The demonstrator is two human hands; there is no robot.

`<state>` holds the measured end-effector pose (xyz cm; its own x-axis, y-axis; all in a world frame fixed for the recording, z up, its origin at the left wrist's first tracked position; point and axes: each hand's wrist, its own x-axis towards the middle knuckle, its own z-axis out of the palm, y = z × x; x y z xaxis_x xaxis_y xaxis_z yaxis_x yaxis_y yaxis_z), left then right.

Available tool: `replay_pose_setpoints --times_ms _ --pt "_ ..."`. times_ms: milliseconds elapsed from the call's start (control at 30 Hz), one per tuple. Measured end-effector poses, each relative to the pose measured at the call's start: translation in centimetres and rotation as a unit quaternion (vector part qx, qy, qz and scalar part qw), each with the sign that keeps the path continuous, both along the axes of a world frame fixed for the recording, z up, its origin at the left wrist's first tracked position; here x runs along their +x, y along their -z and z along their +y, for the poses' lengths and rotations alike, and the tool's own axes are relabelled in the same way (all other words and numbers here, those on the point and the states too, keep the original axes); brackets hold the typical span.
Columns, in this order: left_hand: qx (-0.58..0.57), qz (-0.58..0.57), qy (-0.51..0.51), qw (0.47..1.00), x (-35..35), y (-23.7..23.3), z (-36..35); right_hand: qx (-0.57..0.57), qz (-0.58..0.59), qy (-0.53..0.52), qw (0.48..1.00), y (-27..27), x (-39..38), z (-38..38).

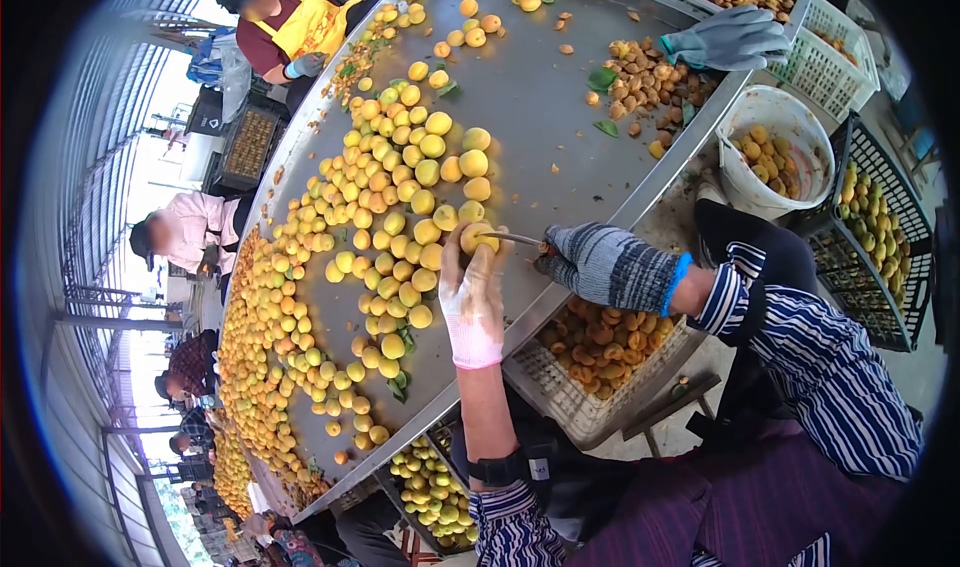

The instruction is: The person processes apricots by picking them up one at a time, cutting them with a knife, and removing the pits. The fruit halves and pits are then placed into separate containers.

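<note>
My left hand, in a white and pink glove, is closed around a yellow apricot over the metal table. My right hand, in a grey knitted glove with a blue cuff, grips a knife with a thin curved blade. The blade's tip meets the apricot's right side. Its handle is mostly hidden in my fist. Loose whole apricots spread over the table just left of my left hand.
Apricot pits and a grey glove lie on the far side. A crate of halved apricots sits below the table edge. Right are a white bucket and a black crate. A co-worker in a yellow apron is across the table.
</note>
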<state>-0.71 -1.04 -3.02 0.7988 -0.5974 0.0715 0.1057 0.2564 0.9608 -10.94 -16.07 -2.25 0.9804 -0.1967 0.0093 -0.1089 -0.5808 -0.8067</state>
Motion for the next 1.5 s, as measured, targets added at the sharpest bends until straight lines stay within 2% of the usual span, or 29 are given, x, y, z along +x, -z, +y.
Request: replay_pose_setpoints --times_ms 133,200,333,400,433,500,733,800,933,1000,1133,1267,1333,1400,1467,1500 --pt "-0.026 0.036 -0.002 0.999 0.0 1.0 -0.7 -0.010 -0.030 0.009 0.999 1.4 0.3 0.6" --pt "-0.084 0.154 0.007 0.984 0.0 1.5 -1.3 0.002 -0.032 0.018 0.999 1.6 0.3 0.8" --pt "-0.068 0.167 -0.009 0.984 -0.2 1.0 -1.9 -0.016 -0.081 0.025 0.996 1.1 0.1 0.4" --pt "0.035 0.072 -0.007 0.997 -0.3 0.9 -2.0 -0.030 -0.057 0.025 0.998 1.3 0.3 0.0" --pt "0.035 0.073 -0.006 0.997 -0.1 1.0 -1.8 -0.045 -0.032 0.024 0.998 1.5 0.3 -0.2" --pt "0.134 0.059 -0.008 0.989 0.3 1.0 -1.2 -0.054 -0.018 0.018 0.998 1.2 0.2 -0.5" --pt "0.138 0.039 0.001 0.990 0.6 0.8 -1.3 -0.087 -0.021 0.006 0.996 0.5 -0.4 -1.1" --pt "0.187 -0.075 -0.004 0.980 1.0 0.7 -1.3 -0.084 -0.015 -0.002 0.996 -0.4 -0.5 -1.7" --pt "0.254 -0.128 -0.003 0.959 1.3 0.0 -1.4 -0.107 -0.016 0.003 0.994 -0.9 -1.1 -2.2" --pt "0.297 -0.195 0.001 0.935 1.4 -0.2 -1.4 -0.102 -0.009 0.005 0.995 -1.4 -1.3 -2.2" --pt "0.282 -0.193 0.003 0.940 1.5 -0.4 -1.5 -0.096 -0.013 0.018 0.995 -1.4 -1.3 -2.1" --pt "0.306 -0.212 -0.042 0.927 2.8 0.5 -1.1 -0.119 -0.003 0.035 0.992 -2.2 -1.5 -2.2" --pt "0.308 -0.221 -0.074 0.922 2.9 1.0 -0.5 -0.116 -0.070 0.053 0.989 -1.1 -1.1 -2.9" --pt "0.160 -0.134 -0.059 0.976 2.6 0.8 -0.8 -0.078 -0.029 0.059 0.995 -1.8 -1.0 -3.1" --pt "0.175 -0.110 -0.028 0.978 2.2 0.0 -0.6 0.011 0.013 0.021 1.000 -2.1 -1.0 -3.2" --pt "0.133 -0.067 0.005 0.989 1.8 -0.3 -0.9 0.011 0.013 0.020 1.000 -2.2 -1.0 -3.2"
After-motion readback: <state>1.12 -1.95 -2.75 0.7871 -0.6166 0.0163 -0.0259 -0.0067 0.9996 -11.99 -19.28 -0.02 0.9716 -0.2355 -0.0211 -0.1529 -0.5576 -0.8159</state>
